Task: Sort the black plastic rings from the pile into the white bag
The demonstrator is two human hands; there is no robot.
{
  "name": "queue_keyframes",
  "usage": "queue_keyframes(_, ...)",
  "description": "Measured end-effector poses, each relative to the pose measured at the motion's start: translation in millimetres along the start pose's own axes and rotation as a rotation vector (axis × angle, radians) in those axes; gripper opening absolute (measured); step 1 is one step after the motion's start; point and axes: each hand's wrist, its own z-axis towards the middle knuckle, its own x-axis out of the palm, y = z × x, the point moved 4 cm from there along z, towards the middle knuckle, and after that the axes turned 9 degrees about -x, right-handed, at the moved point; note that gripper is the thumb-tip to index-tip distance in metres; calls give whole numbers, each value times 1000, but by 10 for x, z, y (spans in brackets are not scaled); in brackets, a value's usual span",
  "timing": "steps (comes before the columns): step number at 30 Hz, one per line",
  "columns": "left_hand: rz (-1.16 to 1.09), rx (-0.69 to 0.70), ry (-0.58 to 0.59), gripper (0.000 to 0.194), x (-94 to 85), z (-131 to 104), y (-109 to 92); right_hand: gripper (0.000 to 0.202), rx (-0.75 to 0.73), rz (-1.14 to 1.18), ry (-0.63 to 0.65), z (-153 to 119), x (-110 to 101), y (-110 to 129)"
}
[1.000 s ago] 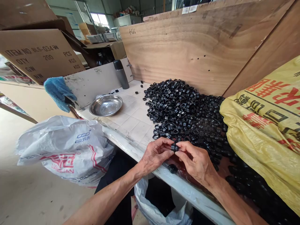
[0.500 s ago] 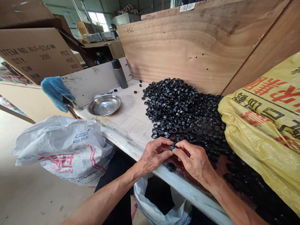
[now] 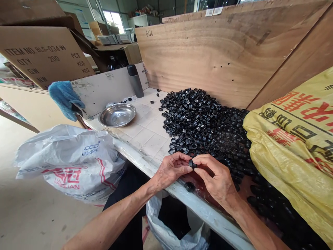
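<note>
Left hand (image 3: 171,171) and right hand (image 3: 217,177) pinch one black ring (image 3: 191,163) between them. Its shape is mostly hidden by fingertips. Behind sits one heap of black rings (image 3: 205,125), too many to count.

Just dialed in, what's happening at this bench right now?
A person pinches one small black ring between the left hand and right hand, at the edge of the tiled table. A big pile of black rings lies just behind, beside a yellow sack. A steel bowl sits to the left.
</note>
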Motion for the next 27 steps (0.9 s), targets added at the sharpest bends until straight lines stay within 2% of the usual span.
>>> queue_keyframes(2, -4, 10, 2, 42, 6, -1, -10, 12, 87, -3, -12, -24, 6, -43)
queue_keyframes(5, -41, 29, 27, 41, 32, -12, -15, 24, 162, -44, -30, -45, 9, -79)
queue_keyframes(7, -56, 23, 56, 42, 56, -19, -1, 28, 147, -88, -29, -42, 11, -71)
queue_keyframes(10, -54, 18, 86, 43, 78, -26, 21, 20, 101, -126, 19, -36, 20, -38)
queue_keyframes(17, -51, 57, 43, 39, 64, -36, -8, 14, 58, -145, 135, -57, 16, -21)
queue_keyframes(21, -28, 26, 74, 42, 80, -43, -5, 39, 62, -226, 133, -59, 5, -42)
queue_keyframes(24, -33, 49, 36, 42, 57, -37, -10, 29, 68, -182, 139, -47, -5, -10)
queue_keyframes(27, -18, 63, -4, 41, 27, -23, -9, 36, 51, -182, 176, -35, -5, 36)
